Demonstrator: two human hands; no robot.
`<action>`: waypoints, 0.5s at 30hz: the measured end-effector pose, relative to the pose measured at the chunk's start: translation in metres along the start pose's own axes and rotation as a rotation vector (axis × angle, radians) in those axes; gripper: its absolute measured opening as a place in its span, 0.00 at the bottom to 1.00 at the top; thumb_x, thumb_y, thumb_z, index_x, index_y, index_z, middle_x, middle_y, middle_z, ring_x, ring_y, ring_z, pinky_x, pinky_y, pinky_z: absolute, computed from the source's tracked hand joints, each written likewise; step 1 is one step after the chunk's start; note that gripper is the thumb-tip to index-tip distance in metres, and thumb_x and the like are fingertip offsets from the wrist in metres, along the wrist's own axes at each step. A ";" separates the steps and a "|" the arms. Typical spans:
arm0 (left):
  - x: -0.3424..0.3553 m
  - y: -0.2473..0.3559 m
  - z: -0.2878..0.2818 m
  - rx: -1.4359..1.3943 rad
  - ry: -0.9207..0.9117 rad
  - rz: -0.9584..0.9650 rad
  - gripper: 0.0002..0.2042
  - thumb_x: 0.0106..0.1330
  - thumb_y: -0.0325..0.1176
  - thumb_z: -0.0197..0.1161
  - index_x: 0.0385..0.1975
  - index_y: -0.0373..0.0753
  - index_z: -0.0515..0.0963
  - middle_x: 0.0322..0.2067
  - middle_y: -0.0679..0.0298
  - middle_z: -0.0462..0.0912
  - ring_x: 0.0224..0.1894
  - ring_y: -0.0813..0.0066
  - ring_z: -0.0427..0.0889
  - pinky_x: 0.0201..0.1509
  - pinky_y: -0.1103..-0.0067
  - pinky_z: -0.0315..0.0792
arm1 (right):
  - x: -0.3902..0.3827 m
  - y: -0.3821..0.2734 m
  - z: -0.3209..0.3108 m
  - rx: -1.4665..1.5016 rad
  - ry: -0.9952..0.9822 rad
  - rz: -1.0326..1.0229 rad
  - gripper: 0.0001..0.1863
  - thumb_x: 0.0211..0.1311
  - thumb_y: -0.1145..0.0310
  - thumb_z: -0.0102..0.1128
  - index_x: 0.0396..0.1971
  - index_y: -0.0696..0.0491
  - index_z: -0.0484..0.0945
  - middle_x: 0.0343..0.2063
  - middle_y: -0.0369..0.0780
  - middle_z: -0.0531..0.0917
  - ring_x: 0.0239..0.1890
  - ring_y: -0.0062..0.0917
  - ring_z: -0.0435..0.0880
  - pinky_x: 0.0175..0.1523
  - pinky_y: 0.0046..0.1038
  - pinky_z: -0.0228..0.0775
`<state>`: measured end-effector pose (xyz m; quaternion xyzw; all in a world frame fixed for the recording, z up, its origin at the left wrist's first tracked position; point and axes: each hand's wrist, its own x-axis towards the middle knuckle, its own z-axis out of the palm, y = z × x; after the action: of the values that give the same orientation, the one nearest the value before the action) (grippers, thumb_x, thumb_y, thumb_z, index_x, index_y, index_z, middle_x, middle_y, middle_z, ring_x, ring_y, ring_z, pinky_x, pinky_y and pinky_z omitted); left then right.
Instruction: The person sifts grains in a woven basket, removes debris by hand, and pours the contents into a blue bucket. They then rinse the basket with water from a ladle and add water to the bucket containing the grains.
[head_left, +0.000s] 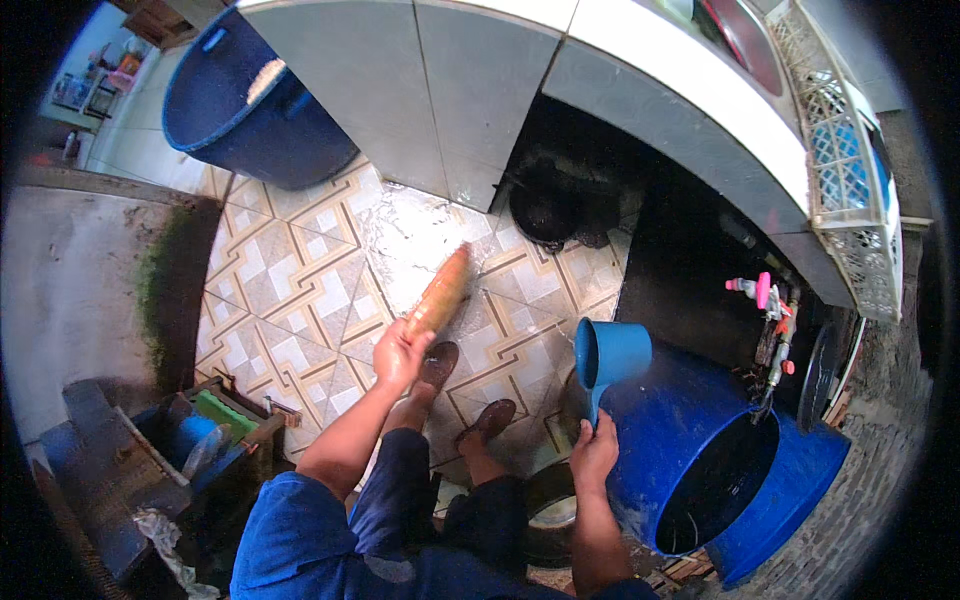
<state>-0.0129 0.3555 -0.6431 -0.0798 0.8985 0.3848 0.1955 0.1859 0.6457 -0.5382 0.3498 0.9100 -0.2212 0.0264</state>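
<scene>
And here's the right hand [594,450], low down by the near right side of the tiled floor [290,290], fingers wrapped around the handle of a blue dipper [622,352], its round mouth facing left! Just beside it, a big blue barrel [640,430] leans with its dark opening toward the near right. Dark sandals [488,420] are planted on the tiles, between the two arms.

Up a little, the left hand [402,358] has a full grip, curled around the near end of a long, tapered orange-brown object [442,292]. That piece slants away over the middle of the floor, narrow tip toward the far edge; whether the tip touches the tiles, I can't tell. Right by it, a whitish, shiny wet patch [400,235]!

Farther out, a blackened pot [545,212] sits near the floor's far right corner, beneath the grey counter [465,95]. And at the far left corner, a large dark-blue tub [250,150]!
</scene>
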 end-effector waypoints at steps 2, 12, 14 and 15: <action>-0.030 0.027 -0.040 0.253 0.111 0.502 0.17 0.49 0.38 0.72 0.21 0.39 0.68 0.24 0.58 0.72 0.30 0.50 0.72 0.33 0.65 0.66 | -0.016 -0.007 -0.020 -0.051 -0.011 0.037 0.15 0.59 0.74 0.60 0.46 0.56 0.73 0.37 0.50 0.78 0.41 0.50 0.77 0.44 0.44 0.69; -0.119 0.119 -0.200 0.411 0.094 1.150 0.09 0.42 0.33 0.68 0.23 0.47 0.73 0.23 0.67 0.68 0.28 0.67 0.70 0.32 0.70 0.59 | -0.049 -0.045 -0.109 -0.084 0.054 0.157 0.18 0.58 0.75 0.60 0.47 0.52 0.67 0.40 0.49 0.74 0.44 0.51 0.75 0.45 0.47 0.67; -0.127 0.132 -0.220 0.400 0.150 1.219 0.10 0.42 0.33 0.67 0.24 0.47 0.75 0.23 0.68 0.68 0.28 0.68 0.69 0.31 0.70 0.59 | -0.050 -0.056 -0.128 -0.066 0.063 0.133 0.18 0.58 0.75 0.60 0.47 0.51 0.66 0.40 0.49 0.74 0.44 0.51 0.75 0.45 0.47 0.67; -0.128 0.138 -0.229 0.395 0.165 1.252 0.10 0.41 0.34 0.67 0.26 0.47 0.76 0.23 0.69 0.68 0.27 0.69 0.69 0.30 0.70 0.59 | -0.049 -0.059 -0.132 -0.050 0.101 0.111 0.18 0.58 0.75 0.60 0.47 0.52 0.66 0.40 0.49 0.74 0.44 0.51 0.75 0.44 0.47 0.67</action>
<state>-0.0037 0.2844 -0.3553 0.4657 0.8409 0.2464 -0.1237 0.1986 0.6318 -0.3870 0.4095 0.8946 -0.1787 0.0013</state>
